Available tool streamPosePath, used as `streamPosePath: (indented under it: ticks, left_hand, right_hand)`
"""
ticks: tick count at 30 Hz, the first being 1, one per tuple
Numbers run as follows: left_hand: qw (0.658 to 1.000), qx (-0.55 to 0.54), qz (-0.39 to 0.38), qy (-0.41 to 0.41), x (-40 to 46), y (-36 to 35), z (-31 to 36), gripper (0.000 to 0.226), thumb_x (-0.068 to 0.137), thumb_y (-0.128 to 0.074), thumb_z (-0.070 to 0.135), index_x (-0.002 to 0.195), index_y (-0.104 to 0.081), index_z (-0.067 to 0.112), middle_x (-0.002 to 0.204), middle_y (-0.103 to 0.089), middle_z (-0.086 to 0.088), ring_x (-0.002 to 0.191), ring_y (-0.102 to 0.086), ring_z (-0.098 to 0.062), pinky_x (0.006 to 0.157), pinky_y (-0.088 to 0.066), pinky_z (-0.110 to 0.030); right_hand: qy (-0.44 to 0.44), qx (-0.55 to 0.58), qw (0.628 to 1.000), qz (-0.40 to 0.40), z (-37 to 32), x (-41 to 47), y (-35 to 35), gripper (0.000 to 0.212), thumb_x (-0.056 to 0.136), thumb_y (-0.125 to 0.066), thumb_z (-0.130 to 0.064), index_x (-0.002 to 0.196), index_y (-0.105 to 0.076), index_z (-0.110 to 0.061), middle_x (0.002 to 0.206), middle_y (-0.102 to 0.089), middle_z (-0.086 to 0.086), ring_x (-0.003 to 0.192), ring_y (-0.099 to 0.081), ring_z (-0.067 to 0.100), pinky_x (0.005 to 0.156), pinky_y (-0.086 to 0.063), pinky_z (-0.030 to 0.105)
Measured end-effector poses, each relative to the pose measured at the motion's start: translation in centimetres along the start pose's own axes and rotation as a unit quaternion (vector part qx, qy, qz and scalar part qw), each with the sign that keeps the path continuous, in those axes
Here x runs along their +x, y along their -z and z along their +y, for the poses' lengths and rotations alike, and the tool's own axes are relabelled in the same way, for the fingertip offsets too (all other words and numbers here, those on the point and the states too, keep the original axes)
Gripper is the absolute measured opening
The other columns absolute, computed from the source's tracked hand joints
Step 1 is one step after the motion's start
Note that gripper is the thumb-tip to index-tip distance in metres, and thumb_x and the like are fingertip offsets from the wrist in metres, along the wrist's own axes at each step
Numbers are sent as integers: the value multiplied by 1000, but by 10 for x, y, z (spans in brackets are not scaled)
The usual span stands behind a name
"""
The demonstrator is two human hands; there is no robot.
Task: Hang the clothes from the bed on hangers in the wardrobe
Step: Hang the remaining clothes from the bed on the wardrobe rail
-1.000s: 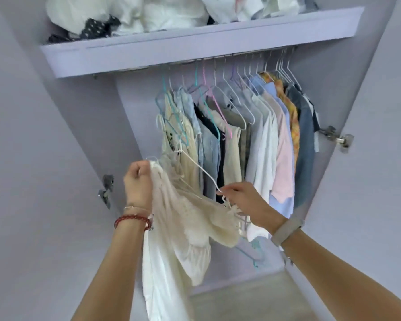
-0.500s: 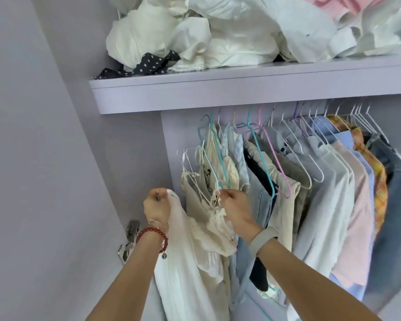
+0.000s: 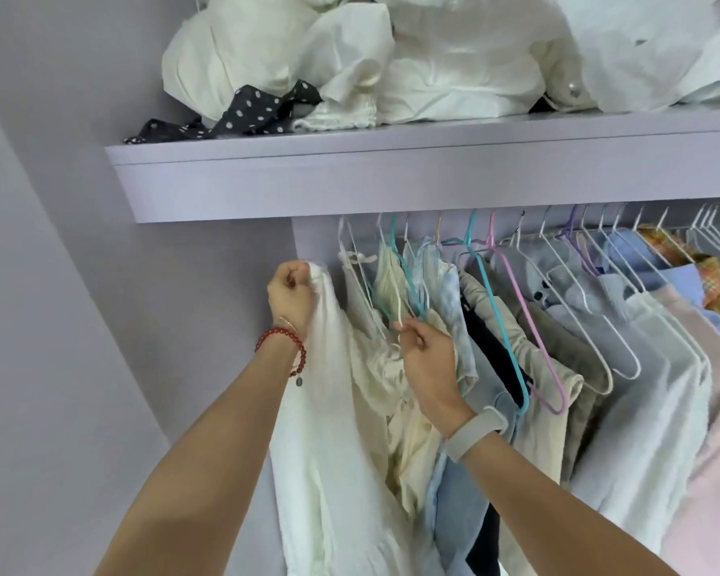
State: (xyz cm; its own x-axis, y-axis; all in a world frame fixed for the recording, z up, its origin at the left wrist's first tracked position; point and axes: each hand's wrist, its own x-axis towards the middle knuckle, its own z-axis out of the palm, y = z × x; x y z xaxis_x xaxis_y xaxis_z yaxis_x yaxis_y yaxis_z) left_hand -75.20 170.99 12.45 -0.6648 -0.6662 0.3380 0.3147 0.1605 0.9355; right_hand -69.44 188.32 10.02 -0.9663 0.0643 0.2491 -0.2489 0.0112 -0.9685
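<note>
The left hand [image 3: 290, 293] is fisted round the bunched top of a white garment [image 3: 329, 430], holding it up just under the lilac shelf [image 3: 391, 180] at the left end of the row; the right hand [image 3: 426, 359] pinches the thin white wire hanger [image 3: 360, 280] beside a teal hanger [image 3: 408, 280]; shirts [image 3: 641, 388] hang to the right; crumpled white clothes [image 3: 391, 56] sit on the shelf

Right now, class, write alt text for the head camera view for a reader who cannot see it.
A person's left hand grips a white garment at the left end of a full wardrobe rail, while the right hand pinches a white wire hanger. Crumpled white clothes fill the lilac shelf above.
</note>
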Motion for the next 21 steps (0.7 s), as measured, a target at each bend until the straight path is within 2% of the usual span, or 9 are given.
streamPosePath:
  ticks: [3, 6, 8, 11, 13, 15, 18, 20, 21]
  left_hand:
    - [988, 119, 11, 94, -6, 14, -40, 40, 84, -35, -6, 61, -49, 24, 79, -56, -1, 83, -50, -20, 77, -41, -25]
    - [969, 204, 4, 136, -3, 23, -60, 29, 89, -40, 0, 77, -63, 13, 98, -63, -17, 98, -58, -31, 87, -43, -32]
    - [974, 194, 0, 119, 5, 20, -58, 30, 88, -40, -1, 73, -59, 15, 98, -64, -19, 98, -58, -31, 88, -44, -34]
    - [993, 114, -6, 33, 25, 7, -33, 38, 76, -32, -12, 57, -41, 20, 70, -53, 0, 83, -52, -21, 81, -41, -25]
    - [997, 77, -19, -6, 38, 0, -18, 39, 74, -30, -14, 59, -41, 20, 67, -49, 6, 80, -49, -19, 80, -40, -24]
    - [989, 125, -66, -32, 43, -5, -14, 34, 83, -38, -7, 71, -55, 19, 77, -58, 0, 84, -53, -21, 81, -42, -27]
    - [908, 367, -200, 19, 41, -3, -42, 31, 94, -44, 14, 122, -58, 13, 127, -57, -13, 118, -50, -31, 97, -37, -30]
    - [854, 455, -244, 72, 35, 3, -62, 38, 95, -42, 17, 131, -49, 13, 137, -48, -13, 127, -41, -31, 103, -31, -30]
    - [852, 461, -233, 86, 34, 6, -69, 37, 93, -42, 17, 129, -51, 11, 135, -48, -15, 125, -43, -30, 103, -29, -28]
  right_hand:
    - [-26, -35, 999, -1, 18, -1, -4, 23, 90, -44, 0, 88, -56, 19, 57, -39, 8, 49, -34, 8, 49, -30, 20]
    - [-33, -59, 998, -4, 30, -6, -10, 24, 90, -44, 0, 87, -53, 22, 64, -40, 9, 57, -35, 13, 50, -28, 21]
    - [-19, -64, 998, -4, 31, -9, -15, 25, 90, -44, -1, 87, -52, 22, 62, -39, 14, 58, -35, 15, 49, -27, 21]
    - [22, -48, 998, 19, 23, -7, -20, 26, 92, -44, -3, 88, -54, 20, 62, -44, 26, 59, -40, 13, 50, -30, 17]
    - [45, -45, 998, 25, 13, -1, -23, 24, 92, -45, -4, 82, -57, 13, 51, -45, 12, 48, -38, 4, 47, -29, 15]
    - [45, -42, 998, 24, 5, 7, -28, 21, 92, -45, -6, 81, -62, -4, 43, -41, -9, 39, -40, 4, 44, -28, 13]
    - [36, -59, 997, 28, 4, 19, -39, 27, 90, -44, -3, 65, -54, 2, 47, -35, -4, 43, -31, 6, 48, -27, 23]
    - [20, -67, 997, 33, 8, 23, -45, 27, 88, -44, -1, 63, -52, 7, 49, -34, 1, 47, -30, 11, 51, -26, 26]
    - [15, -76, 996, 34, 11, 24, -48, 28, 87, -43, 0, 60, -50, 7, 49, -34, 3, 48, -29, 12, 51, -26, 26]
